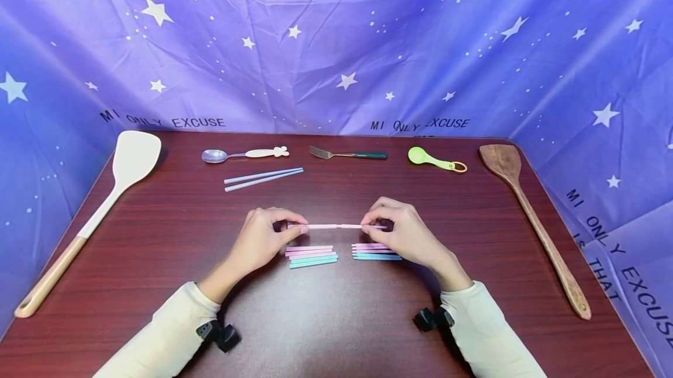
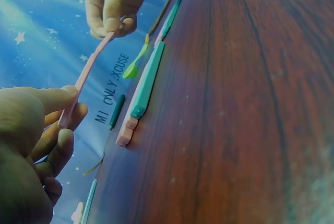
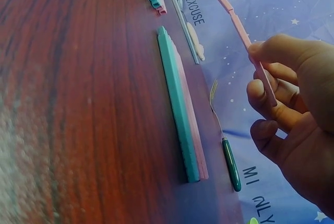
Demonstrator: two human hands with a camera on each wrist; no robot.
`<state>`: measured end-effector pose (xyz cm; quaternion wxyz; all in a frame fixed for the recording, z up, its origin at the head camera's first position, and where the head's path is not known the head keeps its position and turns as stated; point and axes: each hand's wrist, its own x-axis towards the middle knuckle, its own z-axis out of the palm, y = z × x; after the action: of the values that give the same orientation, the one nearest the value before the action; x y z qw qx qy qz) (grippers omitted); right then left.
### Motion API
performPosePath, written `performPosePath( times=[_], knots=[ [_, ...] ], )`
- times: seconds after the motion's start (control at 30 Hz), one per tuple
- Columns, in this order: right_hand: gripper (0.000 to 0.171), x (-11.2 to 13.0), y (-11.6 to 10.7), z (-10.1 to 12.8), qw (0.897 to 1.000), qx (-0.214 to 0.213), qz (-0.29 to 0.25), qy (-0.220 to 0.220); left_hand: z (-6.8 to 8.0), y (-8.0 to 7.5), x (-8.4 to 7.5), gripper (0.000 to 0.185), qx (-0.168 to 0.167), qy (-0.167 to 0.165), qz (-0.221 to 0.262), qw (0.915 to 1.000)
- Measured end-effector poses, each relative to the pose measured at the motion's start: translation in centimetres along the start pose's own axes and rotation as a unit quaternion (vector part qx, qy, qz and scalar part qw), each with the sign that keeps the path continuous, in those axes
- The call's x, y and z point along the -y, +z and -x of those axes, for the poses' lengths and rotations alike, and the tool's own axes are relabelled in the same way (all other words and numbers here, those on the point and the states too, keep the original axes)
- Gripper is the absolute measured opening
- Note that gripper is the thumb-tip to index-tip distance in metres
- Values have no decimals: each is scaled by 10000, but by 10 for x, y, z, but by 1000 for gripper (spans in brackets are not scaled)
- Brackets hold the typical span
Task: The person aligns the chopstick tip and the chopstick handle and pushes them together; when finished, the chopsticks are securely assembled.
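Observation:
Over the middle of the table, my left hand (image 1: 259,236) pinches a pink chopstick half (image 1: 322,226) between thumb and fingers. A second pink chopstick half (image 1: 350,226) is pinched by my right hand (image 1: 409,235). The two halves meet end to end in one line, with a small step at the joint (image 3: 231,11); how firmly they fit I cannot tell. Below the left hand lies a row of thicker pink and teal halves (image 1: 311,254). Thinner pink and blue-green halves (image 1: 375,256) lie by the right hand, partly hidden by it.
Two pale blue full-length chopsticks (image 1: 263,178) lie behind the left hand. Along the back are a spoon (image 1: 247,154), a fork (image 1: 347,154) and a green measuring spoon (image 1: 433,159). A white spatula (image 1: 131,162) lies left, a wooden spatula (image 1: 531,203) right. A starry cloth (image 1: 315,74) hangs behind.

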<state>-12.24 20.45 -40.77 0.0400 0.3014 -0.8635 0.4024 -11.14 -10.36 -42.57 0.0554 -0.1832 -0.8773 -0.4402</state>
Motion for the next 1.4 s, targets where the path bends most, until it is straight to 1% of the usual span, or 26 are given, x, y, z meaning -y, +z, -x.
performPosePath(
  times=[0.07, 0.3, 0.47, 0.63, 0.73, 0.9, 1.2, 1.3, 1.4],
  knots=[
    [8, 0, 0, 0, 10000, -3, 7, -3, 0, 0, 0, 9, -13, 16, -32, 10000],
    [8, -1, 1, -1, 10000, -28, 16, -94, 0, 0, 0, 5, -41, -3, -47, 10000],
    [7, -1, 2, 0, 9999, 12, 70, -84, 0, 1, 1, 9, -74, 26, -112, 9999],
    [8, 0, 2, 1, 10000, 15, 72, -51, 0, 2, -1, 10, -110, 55, -207, 9997],
    [8, 0, 3, 0, 9999, -15, 61, -112, 0, 2, -1, 6, -129, 87, -237, 9996],
    [9, 1, 3, -1, 9998, -69, 50, -160, 0, 3, -1, 3, -85, 71, -172, 9998],
    [9, 0, 4, 1, 10000, -46, 16, -59, 1, 4, -2, 4, 28, -4, 35, 10000],
    [9, -1, 5, 1, 10000, -57, -19, -53, 1, 4, -3, 6, 61, -64, 74, 9999],
    [10, -2, 5, 1, 10000, -67, -43, -47, 1, 2, -4, 11, 122, -115, 6, 9999]
  ],
)
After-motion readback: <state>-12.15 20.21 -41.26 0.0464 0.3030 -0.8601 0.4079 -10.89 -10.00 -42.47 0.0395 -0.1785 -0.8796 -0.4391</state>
